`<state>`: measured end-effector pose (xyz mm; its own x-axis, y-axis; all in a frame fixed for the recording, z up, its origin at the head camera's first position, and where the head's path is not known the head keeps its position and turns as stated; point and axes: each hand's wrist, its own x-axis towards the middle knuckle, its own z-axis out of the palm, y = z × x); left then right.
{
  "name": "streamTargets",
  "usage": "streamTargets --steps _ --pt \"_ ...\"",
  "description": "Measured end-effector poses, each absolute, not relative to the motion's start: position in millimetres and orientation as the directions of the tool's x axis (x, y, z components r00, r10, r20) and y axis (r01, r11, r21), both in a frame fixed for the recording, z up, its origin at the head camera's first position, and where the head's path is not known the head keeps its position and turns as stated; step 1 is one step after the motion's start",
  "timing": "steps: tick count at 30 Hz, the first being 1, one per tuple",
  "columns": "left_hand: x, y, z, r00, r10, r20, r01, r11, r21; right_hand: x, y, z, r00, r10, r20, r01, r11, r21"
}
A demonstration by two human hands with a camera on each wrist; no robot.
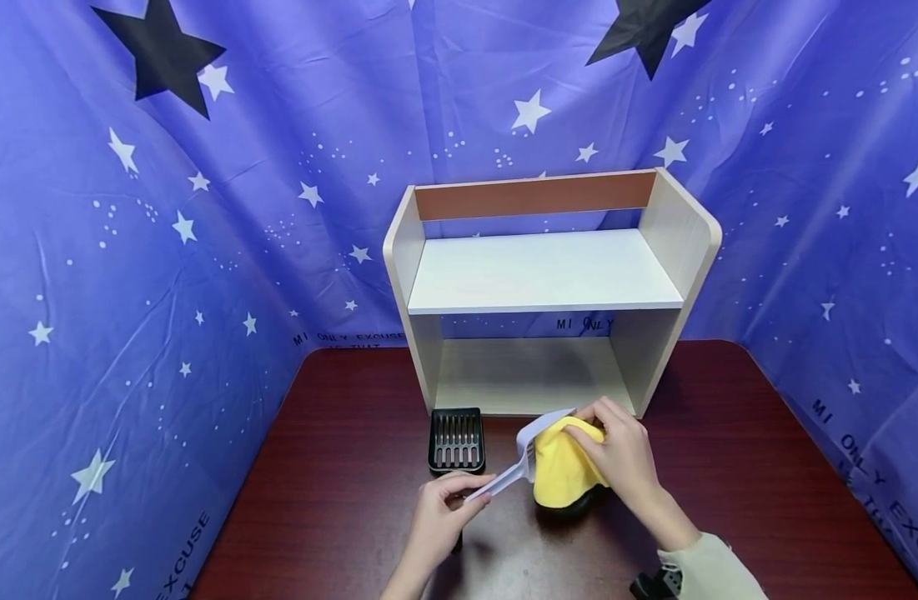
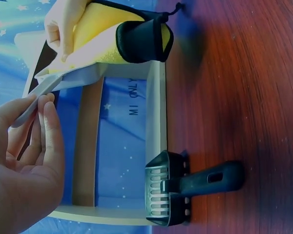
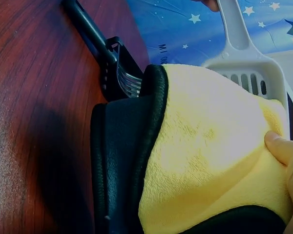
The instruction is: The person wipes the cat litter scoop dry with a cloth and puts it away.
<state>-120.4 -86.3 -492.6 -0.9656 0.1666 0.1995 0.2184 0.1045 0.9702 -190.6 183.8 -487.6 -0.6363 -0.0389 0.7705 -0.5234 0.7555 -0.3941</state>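
Note:
With thumb and fingertips my left hand (image 1: 445, 515) pinches the handle of a pale slotted litter scoop (image 1: 509, 475), held raised and tilted above the table. My right hand (image 1: 622, 454) grips a yellow plush cloth (image 1: 562, 468) at the scoop's head. Black edging and a dark band (image 2: 141, 41) line the cloth, and a short cord hangs off it in the left wrist view. Part of the scoop's head is covered by the cloth; its slots (image 3: 254, 83) show beside it in the right wrist view. A black slotted scoop (image 1: 457, 440) lies beyond my left hand.
A two-tier shelf unit (image 1: 544, 271) with a white upper board stands at the back of the dark red table (image 1: 338, 467). Blue star-patterned curtain (image 1: 203, 275) surrounds the table at the back and both sides. A dark band (image 1: 657, 582) is around my right wrist.

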Motion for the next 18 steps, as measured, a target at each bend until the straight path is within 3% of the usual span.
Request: streamTargets --steps 18 --pt "-122.3 -102.9 -497.8 -0.978 0.135 0.157 0.165 0.057 0.985 -189.8 198.9 -486.9 -0.716 0.017 0.698 -0.454 0.748 -0.484"
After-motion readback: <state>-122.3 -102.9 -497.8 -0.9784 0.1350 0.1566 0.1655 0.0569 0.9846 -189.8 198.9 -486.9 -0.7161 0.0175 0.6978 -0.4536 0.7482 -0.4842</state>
